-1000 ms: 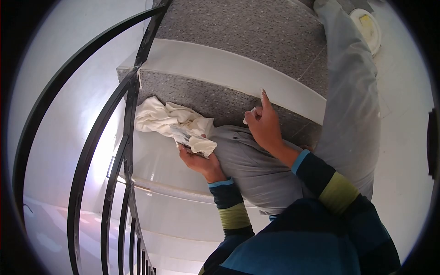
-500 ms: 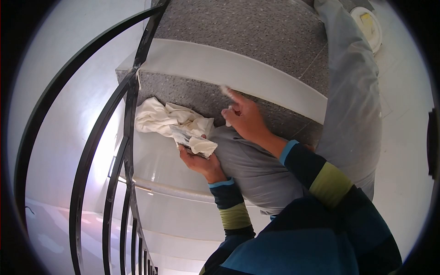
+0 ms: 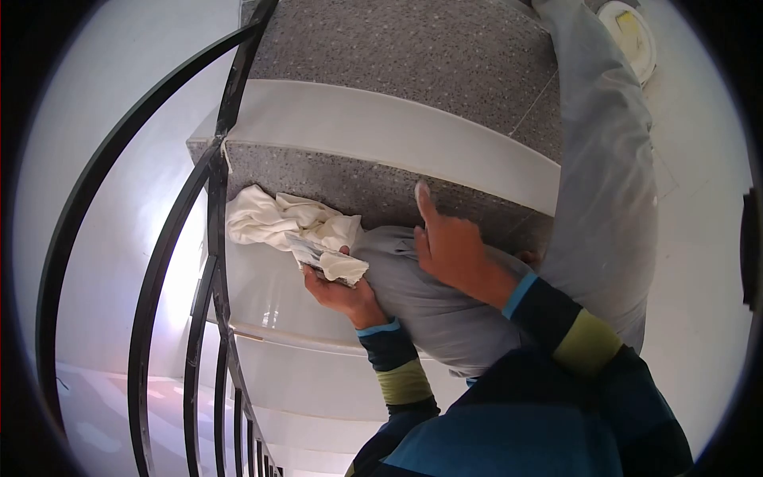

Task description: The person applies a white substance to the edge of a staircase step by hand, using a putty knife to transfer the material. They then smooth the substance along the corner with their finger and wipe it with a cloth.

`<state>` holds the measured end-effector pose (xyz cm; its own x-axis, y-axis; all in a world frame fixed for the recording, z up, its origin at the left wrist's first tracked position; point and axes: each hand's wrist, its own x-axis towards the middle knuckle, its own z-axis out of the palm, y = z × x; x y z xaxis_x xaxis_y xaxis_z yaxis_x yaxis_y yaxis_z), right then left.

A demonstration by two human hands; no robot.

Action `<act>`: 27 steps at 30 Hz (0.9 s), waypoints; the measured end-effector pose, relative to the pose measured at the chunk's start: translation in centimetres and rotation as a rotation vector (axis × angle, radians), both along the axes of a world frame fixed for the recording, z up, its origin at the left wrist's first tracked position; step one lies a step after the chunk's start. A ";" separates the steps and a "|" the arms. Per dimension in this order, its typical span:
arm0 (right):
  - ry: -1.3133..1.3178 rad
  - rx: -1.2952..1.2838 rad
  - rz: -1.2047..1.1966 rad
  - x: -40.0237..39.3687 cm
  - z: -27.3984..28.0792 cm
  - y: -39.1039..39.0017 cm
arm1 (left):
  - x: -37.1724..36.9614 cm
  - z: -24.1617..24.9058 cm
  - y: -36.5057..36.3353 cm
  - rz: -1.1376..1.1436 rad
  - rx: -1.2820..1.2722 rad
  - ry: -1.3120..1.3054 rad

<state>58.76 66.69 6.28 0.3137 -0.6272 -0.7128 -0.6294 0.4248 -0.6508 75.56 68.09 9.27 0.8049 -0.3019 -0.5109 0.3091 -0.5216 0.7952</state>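
Note:
My left hand (image 3: 340,296) is closed around a flat, white-smeared scraper blade (image 3: 308,251). A thick lump of white putty (image 3: 343,269) sits on the blade's near end. Directly behind it, a crumpled cream cloth (image 3: 298,216) lies on the step. My right hand (image 3: 457,250) points with its index finger stretched out, the fingertip coated in white. That fingertip is over the speckled grey tread (image 3: 342,176), close to the line where it meets the white riser (image 3: 381,119). The other fingers are curled and partly hidden, and I see nothing held in them.
A black metal railing (image 3: 147,318) curves along the left side. My grey-trousered leg (image 3: 608,183) extends up the right, with the other knee bent beneath my hands. At the top right is a round white lid or container (image 3: 636,52) with something yellow on it.
My right hand has moved right and down, and its index finger now points more upright along the riser's foot. My left hand still holds the scraper blade. The view has shifted slightly.

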 end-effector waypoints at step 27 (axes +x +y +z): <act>-0.597 0.146 -0.229 -3.4 0.6 -5.4 | 2.3 -0.6 -3.5 -0.428 0.294 0.301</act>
<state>55.33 61.31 6.89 0.5524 -0.6347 -0.5404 -0.0611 0.6157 -0.7856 77.81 64.57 8.63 0.4498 -0.3791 -0.8087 0.2123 -0.8341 0.5091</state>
